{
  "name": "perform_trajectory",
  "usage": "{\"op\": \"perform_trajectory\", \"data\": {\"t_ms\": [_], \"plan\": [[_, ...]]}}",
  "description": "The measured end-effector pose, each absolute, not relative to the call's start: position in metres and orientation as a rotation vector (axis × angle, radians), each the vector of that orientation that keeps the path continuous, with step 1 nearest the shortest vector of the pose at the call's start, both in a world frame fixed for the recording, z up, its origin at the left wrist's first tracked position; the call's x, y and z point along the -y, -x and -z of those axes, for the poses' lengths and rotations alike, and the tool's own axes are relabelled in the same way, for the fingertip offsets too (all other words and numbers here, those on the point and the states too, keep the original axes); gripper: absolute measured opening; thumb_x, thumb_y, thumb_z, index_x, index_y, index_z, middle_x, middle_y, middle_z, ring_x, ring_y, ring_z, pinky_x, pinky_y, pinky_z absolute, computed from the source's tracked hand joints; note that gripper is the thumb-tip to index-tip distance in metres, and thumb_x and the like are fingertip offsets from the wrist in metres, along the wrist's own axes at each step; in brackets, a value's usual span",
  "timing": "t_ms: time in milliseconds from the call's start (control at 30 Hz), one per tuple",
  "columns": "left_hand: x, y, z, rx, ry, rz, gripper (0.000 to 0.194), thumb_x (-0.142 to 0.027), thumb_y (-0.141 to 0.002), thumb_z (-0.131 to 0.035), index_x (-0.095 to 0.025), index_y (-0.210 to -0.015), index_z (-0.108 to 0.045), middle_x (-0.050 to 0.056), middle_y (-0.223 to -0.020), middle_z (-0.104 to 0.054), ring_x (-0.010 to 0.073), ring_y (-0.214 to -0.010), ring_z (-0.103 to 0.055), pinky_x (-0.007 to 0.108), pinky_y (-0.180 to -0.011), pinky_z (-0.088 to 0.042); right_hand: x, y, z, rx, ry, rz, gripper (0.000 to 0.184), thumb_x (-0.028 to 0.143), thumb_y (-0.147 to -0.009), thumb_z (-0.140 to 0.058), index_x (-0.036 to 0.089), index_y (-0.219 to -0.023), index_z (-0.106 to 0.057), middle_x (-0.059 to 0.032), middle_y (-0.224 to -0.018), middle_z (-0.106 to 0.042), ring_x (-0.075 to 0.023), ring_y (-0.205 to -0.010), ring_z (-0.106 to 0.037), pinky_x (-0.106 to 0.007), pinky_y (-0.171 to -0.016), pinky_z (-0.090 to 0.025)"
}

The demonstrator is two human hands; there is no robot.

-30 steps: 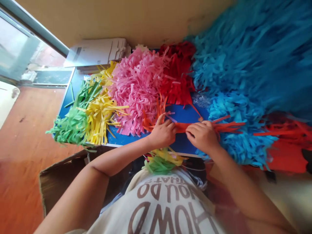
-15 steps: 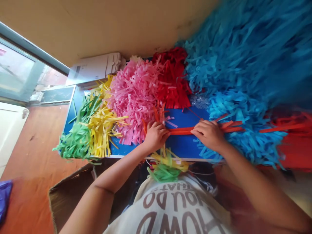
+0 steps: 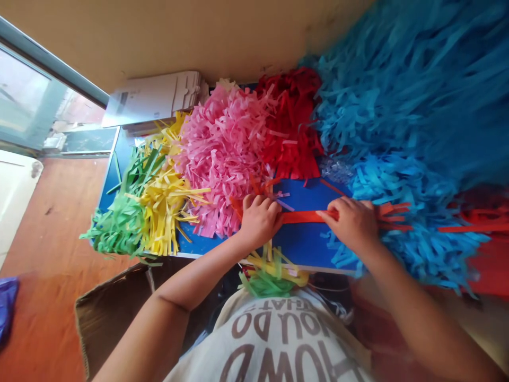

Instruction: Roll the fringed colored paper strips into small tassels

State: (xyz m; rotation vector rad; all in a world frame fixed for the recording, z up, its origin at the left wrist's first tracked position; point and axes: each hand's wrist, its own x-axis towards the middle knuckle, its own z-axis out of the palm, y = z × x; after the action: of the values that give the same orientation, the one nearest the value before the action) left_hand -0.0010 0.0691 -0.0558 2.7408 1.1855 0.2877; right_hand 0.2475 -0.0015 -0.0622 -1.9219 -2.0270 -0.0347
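A flat orange-red paper strip bundle stretches level between my two hands, a little above the blue table. My left hand is closed around its left part, close to the pink tassels. Toward the bundle's other end, my right hand grips it with thumb and fingers. Loose cut ends spread out past the right hand, over the light blue tassels. More orange ends stick up behind the left hand. Yellow and green tassels hang at the table's front edge against my shirt.
Yellow tassels and green tassels lie at the table's left end. Dark red tassels sit at the back, beside a big blue fringe mass. White folded cartons are stacked back left. A cardboard box stands below.
My right hand has shifted slightly right along with the strips, and the stretch between my hands now looks flatter and tighter. The whole view has shifted a little.
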Motion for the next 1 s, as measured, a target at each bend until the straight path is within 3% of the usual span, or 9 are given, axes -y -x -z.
{"op": "perform_trajectory", "data": {"t_ms": [67,133,333,533,633,767,867,1000], "plan": [[-0.071,0.003,0.055,-1.014,-2.814,-0.302,0.021,-0.031,-0.098,-0.05,-0.027,-0.103,-0.07,0.005,-0.104,-0.072,0.0247,-0.106,-0.055,0.048,-0.101,-0.031,0.006,-0.244,0.055,2.045,1.861,0.123,0.015,0.032,-0.093,-0.06,0.02,-0.086,-0.065,-0.0056,-0.085,-0.069,-0.0209,-0.081,-0.056,-0.037,-0.075,-0.026],[-0.073,0.004,0.054,-0.815,-2.876,-0.251,0.024,-0.028,-0.1,-0.047,-0.031,-0.106,-0.07,0.002,-0.105,-0.072,0.024,-0.11,-0.054,0.048,-0.104,-0.029,0.01,-0.237,0.05,2.199,1.673,0.104,0.012,0.029,-0.095,-0.059,0.021,-0.093,-0.067,-0.0044,-0.093,-0.072,-0.0205,-0.088,-0.058,-0.038,-0.081,-0.027],[-0.069,-0.003,0.047,-0.685,-2.972,-0.232,0.023,-0.03,-0.094,-0.051,-0.021,-0.1,-0.072,0.007,-0.094,-0.071,0.0275,-0.108,-0.056,0.053,-0.108,-0.028,0.003,-0.227,0.054,2.428,1.512,0.018,0.026,0.018,-0.098,-0.049,0.019,-0.079,-0.066,-0.0011,-0.077,-0.07,-0.0159,-0.078,-0.056,-0.038,-0.081,-0.026],[-0.063,-0.009,0.059,-0.805,-3.073,-0.425,0.02,-0.025,-0.094,-0.052,-0.02,-0.085,-0.069,0.003,-0.084,-0.068,0.0234,-0.099,-0.058,0.049,-0.106,-0.029,-0.002,-0.223,0.044,2.289,1.571,0.036,0.008,0.024,-0.091,-0.064,0.022,-0.085,-0.069,-0.0008,-0.086,-0.072,-0.0204,-0.092,-0.057,-0.042,-0.092,-0.024],[-0.061,-0.004,0.065,-0.867,-3.058,-0.509,0.022,-0.026,-0.096,-0.052,-0.021,-0.082,-0.068,0.002,-0.081,-0.069,0.0219,-0.097,-0.058,0.048,-0.105,-0.029,0.001,-0.212,0.042,2.343,1.53,0.143,0.008,0.023,-0.093,-0.061,0.021,-0.092,-0.069,-0.0021,-0.089,-0.072,-0.021,-0.095,-0.055,-0.042,-0.094,-0.023],[-0.058,0.006,0.066,-0.871,-3.038,-0.512,0.018,-0.023,-0.097,-0.054,-0.025,-0.09,-0.07,0.0,-0.083,-0.072,0.0207,-0.096,-0.058,0.045,-0.102,-0.029,0.008,-0.22,0.051,2.311,1.503,0.218,0.02,0.014,-0.096,-0.055,0.021,-0.083,-0.068,0.0016,-0.08,-0.072,-0.0174,-0.09,-0.056,-0.039,-0.093,-0.025],[-0.059,0.015,0.067,-0.86,-2.971,-0.543,0.018,-0.025,-0.098,-0.055,-0.027,-0.096,-0.072,-0.001,-0.088,-0.074,0.0198,-0.097,-0.059,0.045,-0.1,-0.03,0.013,-0.24,0.062,2.238,1.547,0.122,0.017,0.022,-0.096,-0.058,0.023,-0.083,-0.069,0.0016,-0.084,-0.073,-0.0172,-0.087,-0.058,-0.038,-0.089,-0.026],[-0.065,0.021,0.071,-0.947,-2.691,-0.573,0.021,-0.036,-0.096,-0.059,-0.026,-0.087,-0.075,-0.001,-0.089,-0.075,0.0175,-0.089,-0.061,0.04,-0.091,-0.037,0.012,-0.257,0.069,2.147,1.634,-0.09,0.023,0.029,-0.095,-0.059,0.022,-0.075,-0.067,0.0001,-0.082,-0.071,-0.018,-0.081,-0.057,-0.036,-0.078,-0.028]]}}
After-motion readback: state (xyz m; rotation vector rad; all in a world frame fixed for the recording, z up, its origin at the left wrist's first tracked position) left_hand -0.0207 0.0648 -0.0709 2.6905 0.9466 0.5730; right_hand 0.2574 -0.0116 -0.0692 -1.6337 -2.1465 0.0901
